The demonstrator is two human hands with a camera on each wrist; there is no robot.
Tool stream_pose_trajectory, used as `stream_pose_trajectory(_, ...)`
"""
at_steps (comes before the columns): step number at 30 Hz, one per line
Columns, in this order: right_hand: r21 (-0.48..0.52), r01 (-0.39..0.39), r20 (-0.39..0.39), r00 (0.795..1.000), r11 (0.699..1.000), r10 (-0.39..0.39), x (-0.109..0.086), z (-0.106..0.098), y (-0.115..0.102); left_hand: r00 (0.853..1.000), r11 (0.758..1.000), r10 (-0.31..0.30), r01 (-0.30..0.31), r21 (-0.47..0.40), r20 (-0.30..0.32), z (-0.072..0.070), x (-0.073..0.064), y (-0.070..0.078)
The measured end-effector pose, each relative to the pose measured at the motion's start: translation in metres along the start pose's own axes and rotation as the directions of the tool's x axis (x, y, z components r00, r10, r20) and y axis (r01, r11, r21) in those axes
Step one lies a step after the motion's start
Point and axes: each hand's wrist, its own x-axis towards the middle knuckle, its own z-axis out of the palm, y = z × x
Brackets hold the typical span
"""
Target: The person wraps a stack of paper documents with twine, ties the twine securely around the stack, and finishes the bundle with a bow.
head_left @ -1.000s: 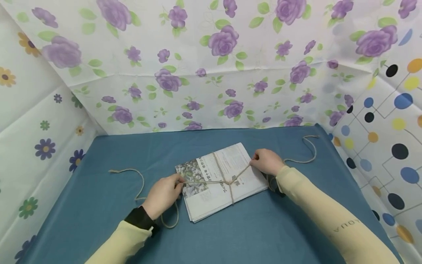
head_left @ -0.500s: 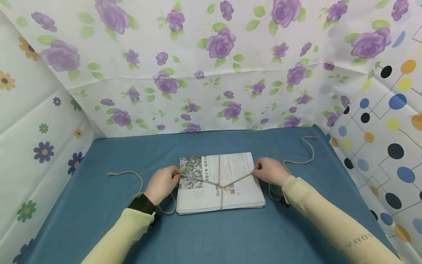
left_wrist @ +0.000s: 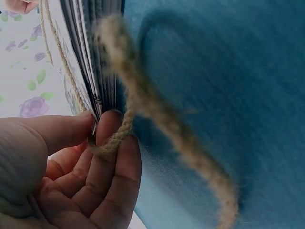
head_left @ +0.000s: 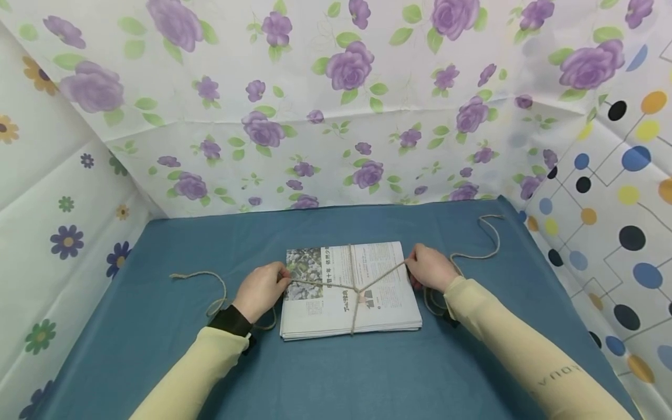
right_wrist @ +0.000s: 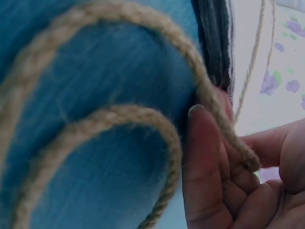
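A flat stack of folded newspapers (head_left: pixel 310 319) lies on the table with a thin twine (head_left: pixel 353 262) running over it from back to front. The two twine ends cross near the middle of the top sheet and spread out in a V. At the stack's left edge my left hand (head_left: pixel 261 291) pinches one end between thumb and fingers; in the left wrist view the twine (left_wrist: pixel 116 138) passes across those fingers. My right hand (head_left: pixel 433 268) grips the other end by the right edge, and its tail (right_wrist: pixel 209 90) loops past the fingers in the right wrist view.
Loose twine tails trail over the blue tablecloth (head_left: pixel 336 379), one at the left (head_left: pixel 199 273) and one at the back right (head_left: pixel 496 233). A flowered cloth wall (head_left: pixel 315 146) rises behind, with patterned side walls at left and right.
The newspaper stack has turned from a slant to nearly square with the table. Both hands keep hold of the twine, and its crossing point has shifted slightly.
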Motion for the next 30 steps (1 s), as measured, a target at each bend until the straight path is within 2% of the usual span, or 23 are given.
stream_pose_trajectory(7,0.046,-0.040,0.026,0.999,0.998,0.039,-0.002,-0.001,0.001,0.998,1.000,0.001,-0.001,0.002,0.055,-0.004,-0.002,-0.003)
stream_pose_trajectory(16,0.256,-0.062,0.091,0.995,0.965,0.040,-0.006,-0.006,0.008,0.992,0.997,-0.049,0.056,-0.060,0.118,-0.004,-0.006,-0.010)
stream_pose_trajectory(19,0.232,-0.020,0.080,0.997,0.973,0.001,-0.006,-0.004,0.013,0.987,0.991,-0.078,0.091,-0.095,0.139,-0.005,-0.006,-0.013)
stream_pose_trajectory(24,0.131,0.019,-0.006,1.000,0.991,-0.019,-0.009,-0.001,0.021,0.973,0.978,-0.119,0.149,-0.144,0.199,-0.006,-0.006,-0.015)
stream_pose_trajectory(27,0.135,0.013,-0.027,1.000,0.991,-0.010,-0.012,-0.001,0.023,0.965,0.967,-0.130,0.174,-0.187,0.228,-0.007,-0.007,-0.015)
stream_pose_trajectory(30,0.102,0.042,-0.033,0.999,0.994,-0.038,-0.016,-0.002,0.024,0.964,0.953,-0.118,0.178,-0.246,0.239,-0.010,-0.007,-0.017)
